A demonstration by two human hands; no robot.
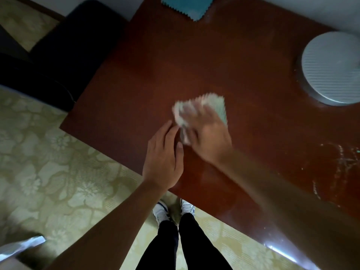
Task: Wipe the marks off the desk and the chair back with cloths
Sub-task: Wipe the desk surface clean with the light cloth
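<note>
On the red-brown desk, white marks near the round base risk being missed: right hand presses the pale cloth flat, left hand rests open beside it.

No writing, label, brand or number can be read on anything here; the view is dim and partly blurred.

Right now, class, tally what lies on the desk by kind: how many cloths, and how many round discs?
Cloths: 2, the pale green cloth under the right hand and the teal cloth at the far edge of the desk.
Round discs: 1, the grey round disc.
Total: 3.
</note>
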